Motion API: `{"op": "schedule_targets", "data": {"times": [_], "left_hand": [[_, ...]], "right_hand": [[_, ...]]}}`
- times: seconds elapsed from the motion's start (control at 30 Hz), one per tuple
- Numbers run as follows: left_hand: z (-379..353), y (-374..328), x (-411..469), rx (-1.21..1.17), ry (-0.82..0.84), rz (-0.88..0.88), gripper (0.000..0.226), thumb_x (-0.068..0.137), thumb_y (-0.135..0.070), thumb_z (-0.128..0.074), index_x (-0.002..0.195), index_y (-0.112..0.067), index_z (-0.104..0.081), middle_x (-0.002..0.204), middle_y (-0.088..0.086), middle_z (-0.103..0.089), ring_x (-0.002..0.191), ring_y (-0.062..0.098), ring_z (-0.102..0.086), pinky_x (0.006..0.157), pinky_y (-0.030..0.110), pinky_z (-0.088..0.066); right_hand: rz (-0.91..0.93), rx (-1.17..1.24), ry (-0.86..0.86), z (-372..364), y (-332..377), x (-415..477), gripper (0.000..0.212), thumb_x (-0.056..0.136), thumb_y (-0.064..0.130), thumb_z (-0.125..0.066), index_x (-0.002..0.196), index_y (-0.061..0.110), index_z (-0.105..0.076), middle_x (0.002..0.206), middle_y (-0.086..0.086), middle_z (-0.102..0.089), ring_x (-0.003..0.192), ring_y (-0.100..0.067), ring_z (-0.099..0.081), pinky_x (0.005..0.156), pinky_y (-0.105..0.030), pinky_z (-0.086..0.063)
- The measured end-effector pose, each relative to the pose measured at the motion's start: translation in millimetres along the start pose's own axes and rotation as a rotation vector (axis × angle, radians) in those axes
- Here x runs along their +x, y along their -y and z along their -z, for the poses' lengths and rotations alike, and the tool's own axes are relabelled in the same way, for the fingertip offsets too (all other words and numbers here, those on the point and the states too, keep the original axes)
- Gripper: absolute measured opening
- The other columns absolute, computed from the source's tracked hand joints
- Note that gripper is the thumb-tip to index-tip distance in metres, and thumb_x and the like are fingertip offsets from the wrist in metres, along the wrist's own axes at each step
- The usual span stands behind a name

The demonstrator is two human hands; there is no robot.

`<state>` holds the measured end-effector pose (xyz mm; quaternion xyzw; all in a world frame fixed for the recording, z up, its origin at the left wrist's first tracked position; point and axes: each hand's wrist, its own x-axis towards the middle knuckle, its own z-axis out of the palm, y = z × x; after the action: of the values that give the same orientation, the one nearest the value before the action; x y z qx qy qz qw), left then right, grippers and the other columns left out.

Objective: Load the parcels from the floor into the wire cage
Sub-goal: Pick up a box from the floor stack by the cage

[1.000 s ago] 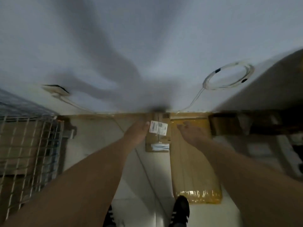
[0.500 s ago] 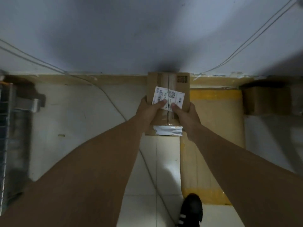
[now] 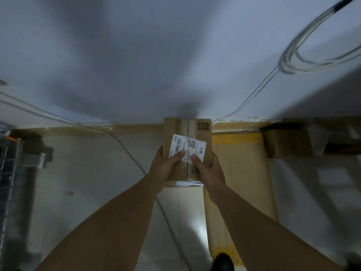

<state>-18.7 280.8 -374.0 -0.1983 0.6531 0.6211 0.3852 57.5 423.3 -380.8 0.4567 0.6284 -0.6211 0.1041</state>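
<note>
**Down by the wall's foot, a small parcel held in both hands**

Low against a pale grey wall (image 3: 175, 55), a small brown cardboard parcel (image 3: 195, 130) with a white shipping label (image 3: 188, 145) is held in front of the person, its near end between the two hands. The left hand (image 3: 166, 167) grips the left edge and the right hand (image 3: 210, 171) grips the right edge. Both thumbs press on the top face at the label's lower edge, and the fingers (image 3: 161, 151) curl round the sides. Whether the parcel is touching the floor cannot be told.

The grey wire cage (image 3: 6, 173) shows only at the far left edge, well apart from the parcel. A long flat yellow-brown parcel (image 3: 242, 173) lies on the pale tiled floor (image 3: 88, 173) just to the right, and a darker brown box (image 3: 287, 141) sits beyond it by the wall.

The step in hand appears to be carrying this parcel leftward to the cage. To do it well, the parcel should stay level with the grip even on both sides. A thin cable (image 3: 136, 165) crosses the floor between here and the cage, so the feet should step over it. A black shoe (image 3: 222, 261) stands close to the flat parcel's near end.
</note>
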Motion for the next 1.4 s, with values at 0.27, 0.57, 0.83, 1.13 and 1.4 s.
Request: {"op": "schedule_targets", "data": {"times": [0.27,0.57,0.83,1.13,1.4], "left_hand": [[8.6,-129.3,-111.0,0.092,0.123,-0.118,0.056,0.076,-0.034,-0.09,0.126,-0.027,-0.064,0.111,-0.005,-0.078,0.098,0.018,-0.076,0.095,0.047,-0.059],[13.1,-339.0,-361.1,0.176,0.271,-0.404,0.047,0.08,-0.042,-0.085,0.121,-0.036,-0.063,0.115,-0.008,-0.076,0.099,0.013,-0.074,0.082,0.038,-0.058],[27.9,-492.3,-619.0,0.199,0.294,-0.717,0.03,0.093,-0.039,-0.072,0.119,-0.038,-0.057,0.107,-0.017,-0.072,0.084,-0.003,-0.068,0.057,0.018,-0.045],[115.4,-541.7,-843.6,0.189,0.179,-0.971,0.05,0.086,-0.056,-0.073,0.13,-0.049,-0.051,0.116,-0.018,-0.071,0.107,0.014,-0.065,0.089,0.04,-0.05],[265.3,-562.2,-992.8,0.109,-0.02,-1.18,0.065,0.076,-0.055,-0.083,0.134,-0.048,-0.053,0.12,-0.016,-0.071,0.104,0.017,-0.071,0.083,0.044,-0.058]], "right_hand": [[0.152,0.089,-0.121,15.4,108.5,-116.7,0.07,0.068,0.069,-0.079,0.127,0.04,-0.057,0.111,0.014,-0.074,0.102,-0.012,-0.072,0.091,-0.045,-0.059],[0.442,0.156,-0.223,56.5,322.1,-365.2,0.064,0.081,0.049,-0.081,0.135,0.031,-0.052,0.112,0.014,-0.071,0.102,-0.01,-0.069,0.093,-0.041,-0.058],[0.772,0.169,-0.297,94.3,484.2,-592.6,0.062,0.086,0.053,-0.074,0.139,0.036,-0.047,0.114,0.015,-0.067,0.099,-0.008,-0.067,0.08,-0.029,-0.058],[1.071,0.156,-0.213,73.3,555.3,-827.5,0.061,0.086,0.056,-0.071,0.14,0.039,-0.047,0.116,0.019,-0.065,0.105,-0.007,-0.063,0.085,-0.034,-0.055],[1.261,0.14,0.007,-28.5,599.1,-987.2,0.064,0.085,0.055,-0.073,0.14,0.036,-0.046,0.12,0.015,-0.065,0.101,-0.003,-0.062,0.071,-0.026,-0.047]]}}
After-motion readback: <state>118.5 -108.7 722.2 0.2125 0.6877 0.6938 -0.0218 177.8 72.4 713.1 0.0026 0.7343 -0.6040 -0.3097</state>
